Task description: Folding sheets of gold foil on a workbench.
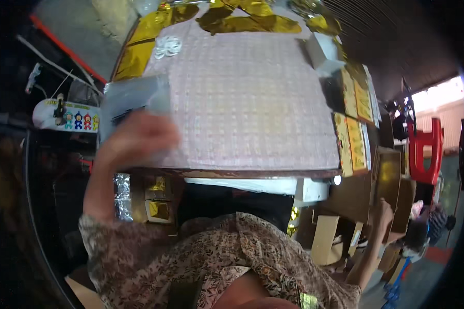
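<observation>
A grey sheet (131,100), flat and slightly glossy (motion blur smears its edges), sits at the left edge of the tabletop (252,172), partly over the pink checked cloth (247,98). The left hand (139,139) is raised against it, the grip closed on its lower edge, fingers hidden behind the blur. The right hand (384,208) is far off to the right, down below the tabletop by a stack of brown boxes (394,180); I cannot tell whether its grip is clenched or released.

The cloth covers nearly the whole top. A small white bundle (168,46) lies near its far left corner, and gold foil sheets (242,18) crowd the far edge. Yellow packets (353,121) line the right side, next to a white box (322,51). Further right stands a red chair (425,154) in daylight.
</observation>
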Motion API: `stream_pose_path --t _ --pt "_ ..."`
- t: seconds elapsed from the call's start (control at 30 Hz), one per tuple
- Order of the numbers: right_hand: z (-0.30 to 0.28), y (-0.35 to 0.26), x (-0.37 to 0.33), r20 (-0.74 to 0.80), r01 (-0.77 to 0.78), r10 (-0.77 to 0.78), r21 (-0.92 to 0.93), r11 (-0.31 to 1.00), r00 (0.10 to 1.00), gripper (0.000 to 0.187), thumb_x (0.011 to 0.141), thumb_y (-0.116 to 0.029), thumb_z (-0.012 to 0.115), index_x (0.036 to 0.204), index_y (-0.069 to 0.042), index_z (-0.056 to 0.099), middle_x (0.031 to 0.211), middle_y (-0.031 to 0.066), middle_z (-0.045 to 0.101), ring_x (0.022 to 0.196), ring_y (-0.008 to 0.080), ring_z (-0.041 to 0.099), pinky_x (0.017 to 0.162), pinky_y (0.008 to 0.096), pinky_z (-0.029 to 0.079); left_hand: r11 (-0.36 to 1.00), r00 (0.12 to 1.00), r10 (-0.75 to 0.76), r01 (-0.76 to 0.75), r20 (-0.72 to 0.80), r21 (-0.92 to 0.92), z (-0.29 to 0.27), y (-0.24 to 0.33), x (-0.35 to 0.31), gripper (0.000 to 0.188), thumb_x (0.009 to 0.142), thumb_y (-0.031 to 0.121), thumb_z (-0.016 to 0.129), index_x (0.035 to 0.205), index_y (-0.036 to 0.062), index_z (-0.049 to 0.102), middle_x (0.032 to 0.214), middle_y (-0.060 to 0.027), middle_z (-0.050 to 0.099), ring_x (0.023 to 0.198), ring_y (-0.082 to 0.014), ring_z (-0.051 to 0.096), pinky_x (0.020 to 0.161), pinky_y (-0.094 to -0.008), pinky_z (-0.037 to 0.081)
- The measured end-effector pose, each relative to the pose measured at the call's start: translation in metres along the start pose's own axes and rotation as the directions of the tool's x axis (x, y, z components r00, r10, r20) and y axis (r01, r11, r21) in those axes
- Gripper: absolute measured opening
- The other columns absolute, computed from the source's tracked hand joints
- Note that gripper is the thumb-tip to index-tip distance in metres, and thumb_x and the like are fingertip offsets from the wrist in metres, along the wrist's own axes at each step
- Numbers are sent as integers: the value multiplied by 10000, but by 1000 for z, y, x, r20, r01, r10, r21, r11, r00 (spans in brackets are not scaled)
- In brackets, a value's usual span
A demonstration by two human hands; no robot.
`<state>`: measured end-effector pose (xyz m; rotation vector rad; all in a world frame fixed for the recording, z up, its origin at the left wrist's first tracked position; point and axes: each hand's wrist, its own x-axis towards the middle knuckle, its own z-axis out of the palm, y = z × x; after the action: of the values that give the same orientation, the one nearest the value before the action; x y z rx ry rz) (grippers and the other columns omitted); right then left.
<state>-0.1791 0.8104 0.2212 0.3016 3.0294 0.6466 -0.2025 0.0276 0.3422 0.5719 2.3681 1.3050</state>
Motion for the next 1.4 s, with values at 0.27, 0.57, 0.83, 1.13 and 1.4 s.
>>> stream_pose_path --t 0.27,0.57,0.83,1.13,1.4 --pt "-240 -203 117 -423 463 -206 703 540 882 290 1007 -80 649 1288 -62 714 1165 143 761 1054 227 730 886 370 572 775 856 435 -198 -280 601 -125 -124 297 211 812 193 752 974 66 795 915 -117 776 844 -306 737 761 -382 568" --pt "-243 -444 294 -577 791 -574 567 230 581 515 986 13 544 1492 -72 495 1467 208 569 1362 373 545 1114 409 445 981 954 102 -51 -280 186 -157 -180 388 335 779 156 866 1074 14 795 910 -112 779 739 -170 723 673 -303 568" --pt "-247 -549 365 -436 674 -597 694 253 674 423 979 -4 552 1398 -36 599 1344 185 668 1220 271 658 1049 334 488 924 899 154 16 -410 381 -165 -194 396 277 775 315 881 883 66 828 851 -66 760 753 -181 714 719 -344 567" --pt "-235 -598 371 -561 601 -259 792 107 786 319 923 -205 752 1185 -24 745 979 142 784 898 172 729 839 327 541 916 956 28 92 -291 391 -198 -144 416 313 874 360 785 1029 88 788 1065 -96 737 982 -244 658 813 -383 505" --pt "-243 -572 412 -204 194 -38 965 -175 978 315 898 -241 795 940 68 753 706 66 681 618 152 554 596 378 473 512 554 722 -26 -414 858 -131 -131 406 364 896 361 765 1204 167 740 1151 -50 718 1080 -224 662 916 -357 495"
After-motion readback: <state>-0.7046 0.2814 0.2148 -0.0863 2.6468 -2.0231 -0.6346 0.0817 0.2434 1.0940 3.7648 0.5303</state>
